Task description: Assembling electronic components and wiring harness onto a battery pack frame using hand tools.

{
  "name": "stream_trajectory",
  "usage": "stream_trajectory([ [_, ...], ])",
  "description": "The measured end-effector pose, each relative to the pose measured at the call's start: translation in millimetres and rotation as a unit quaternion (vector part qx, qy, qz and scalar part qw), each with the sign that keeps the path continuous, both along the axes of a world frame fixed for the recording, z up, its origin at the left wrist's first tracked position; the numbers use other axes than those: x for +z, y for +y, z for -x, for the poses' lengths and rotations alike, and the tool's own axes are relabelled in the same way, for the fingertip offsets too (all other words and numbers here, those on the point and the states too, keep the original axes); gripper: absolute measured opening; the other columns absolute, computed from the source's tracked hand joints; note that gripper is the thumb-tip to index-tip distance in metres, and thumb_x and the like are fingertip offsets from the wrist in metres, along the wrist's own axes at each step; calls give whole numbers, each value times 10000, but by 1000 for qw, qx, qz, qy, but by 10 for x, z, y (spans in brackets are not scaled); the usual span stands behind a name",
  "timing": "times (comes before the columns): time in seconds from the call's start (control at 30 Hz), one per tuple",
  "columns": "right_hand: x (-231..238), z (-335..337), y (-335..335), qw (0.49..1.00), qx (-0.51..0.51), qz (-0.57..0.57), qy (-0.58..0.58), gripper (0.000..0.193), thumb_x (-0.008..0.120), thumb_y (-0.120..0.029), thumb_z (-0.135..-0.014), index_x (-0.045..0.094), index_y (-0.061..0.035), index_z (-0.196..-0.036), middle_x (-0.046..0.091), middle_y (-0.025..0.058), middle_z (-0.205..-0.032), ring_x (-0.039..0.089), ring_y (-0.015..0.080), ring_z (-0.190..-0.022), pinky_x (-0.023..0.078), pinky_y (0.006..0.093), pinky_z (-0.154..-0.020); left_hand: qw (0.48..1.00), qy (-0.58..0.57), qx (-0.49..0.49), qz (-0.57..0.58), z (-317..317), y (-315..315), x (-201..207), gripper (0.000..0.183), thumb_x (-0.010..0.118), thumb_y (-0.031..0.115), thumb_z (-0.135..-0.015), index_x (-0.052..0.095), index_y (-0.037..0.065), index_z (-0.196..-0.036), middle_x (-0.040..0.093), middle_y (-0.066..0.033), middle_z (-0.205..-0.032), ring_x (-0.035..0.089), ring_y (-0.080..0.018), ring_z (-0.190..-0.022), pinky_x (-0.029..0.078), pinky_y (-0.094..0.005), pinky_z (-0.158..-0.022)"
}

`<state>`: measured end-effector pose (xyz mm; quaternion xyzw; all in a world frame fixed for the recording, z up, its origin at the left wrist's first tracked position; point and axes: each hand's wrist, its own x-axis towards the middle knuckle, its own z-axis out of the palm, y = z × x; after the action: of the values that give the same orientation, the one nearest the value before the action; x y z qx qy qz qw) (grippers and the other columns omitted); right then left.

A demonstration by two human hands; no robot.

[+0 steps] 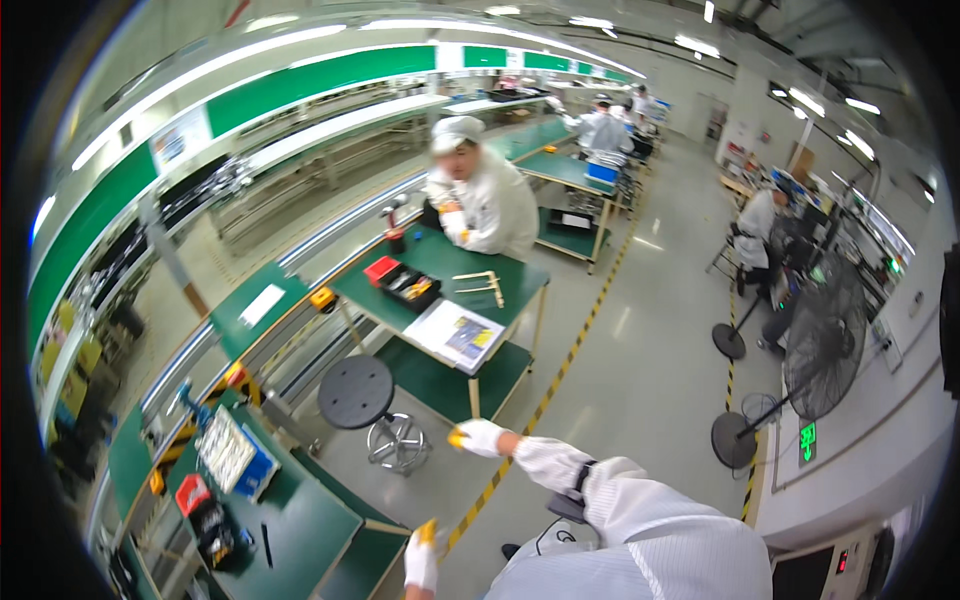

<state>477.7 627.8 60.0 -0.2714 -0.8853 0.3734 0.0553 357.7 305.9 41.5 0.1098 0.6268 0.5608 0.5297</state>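
Green floor sign [807, 441], perhaps lit

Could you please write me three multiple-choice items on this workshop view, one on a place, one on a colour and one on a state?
1. Where is the round black stool?
A. on the green table
B. on the floor beside the table
C. by the standing fan

2. What colour are the fingertips of the glove on the right hand?
A. yellow
B. blue
C. red

3. In what state is the left hand?
A. gripping a screwdriver
B. resting flat on the table
C. raised in the air, holding nothing visible

Answers: 1 B, the stool stands on the grey floor next to the green table; 2 A, the tip at the hand's left end is yellow; 3 C, it hangs above the floor with nothing seen in it.
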Motion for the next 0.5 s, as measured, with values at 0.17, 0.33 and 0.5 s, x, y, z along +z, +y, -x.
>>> stream_trajectory([
  [0.17, 454, 802, 1114, 979, -152, -7, 133, 331, 612, -333, -908, 726, -50, -1039, 716, 204, -1025, 676, 392, -962, 538, 443, -840, 906, 74, -408, -88, -591, 2066, 788, 387, 504, 200, -1004, 567, 6, -1333, 677, -64, -1041, 623, -145, -893, 523, -300, -777],
  [0.33, 365, 951, 1857, 976, -197, 46, 78, 347, 601, -325, -904, 720, -63, -1097, 714, 218, -1065, 685, 387, -973, 533, 452, -850, 939, -83, -333, 10, -368, 2624, 876, 359, 552, 194, -1007, 544, 11, -1316, 669, -177, -1109, 705, -356, -856, 606, -460, -795],
  [0.5, -216, 1352, 2439, 965, -256, -15, 50, 305, 593, -303, -894, 741, -78, -1038, 738, 188, -973, 703, 353, -946, 533, 445, -832, 954, -118, -275, -13, 67, 3139, 1093, 359, 479, 245, -1035, 594, -17, -1252, 674, -164, -1107, 695, -294, -989, 611, -465, -803],
])
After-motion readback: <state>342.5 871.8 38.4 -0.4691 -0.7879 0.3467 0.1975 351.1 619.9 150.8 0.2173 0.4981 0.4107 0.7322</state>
